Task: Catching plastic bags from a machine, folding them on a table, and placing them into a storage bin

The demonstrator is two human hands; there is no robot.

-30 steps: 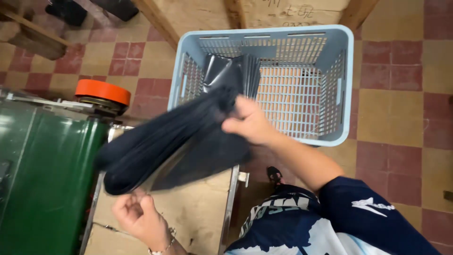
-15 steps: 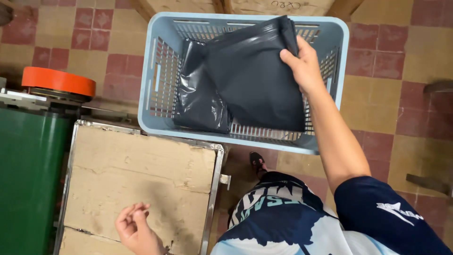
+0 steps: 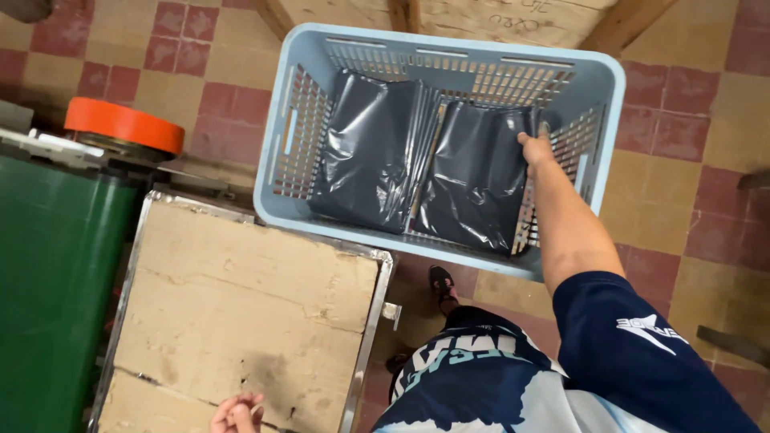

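Dark bags now down in basket, off worktop. My right hand still pinching top bag's edge; left hand curled, empty.

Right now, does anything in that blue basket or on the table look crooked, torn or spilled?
Nothing stands out. Two stacks of dark plastic bags lie side by side in the basket, the right hand on one. The tabletop is only cracked and stained.

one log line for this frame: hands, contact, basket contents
right hand: on right dark bag stack | left hand: on table, empty | basket: two stacks
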